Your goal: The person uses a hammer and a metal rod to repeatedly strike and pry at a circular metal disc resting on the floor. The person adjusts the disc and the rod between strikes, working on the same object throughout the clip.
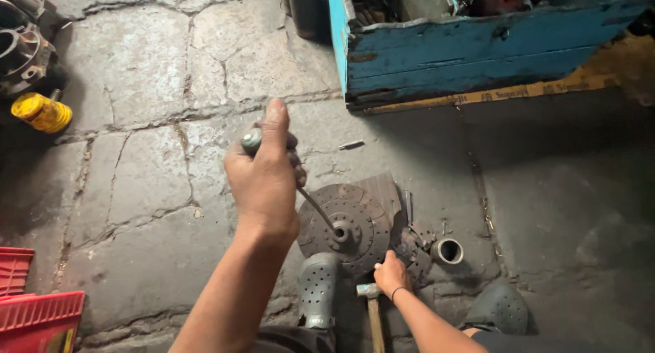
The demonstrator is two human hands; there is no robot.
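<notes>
Overhead, the blue crate [477, 49] runs off the top edge, its contents too dark to make out. Red bins [34, 305] are cut off at the lower left. On the stone floor [136, 189] lies the disc [355, 223], partly hidden by the left hand [263, 179], whose grip is wrapped around a screwdriver [310, 203] with its tip at the disc's hub. The right hand [391, 274] rests on the disc's edge, fingers curled; whether it pinches anything cannot be told. A hammer [372, 305] lies beside it, and a small sleeve [447, 251] sits nearby.
</notes>
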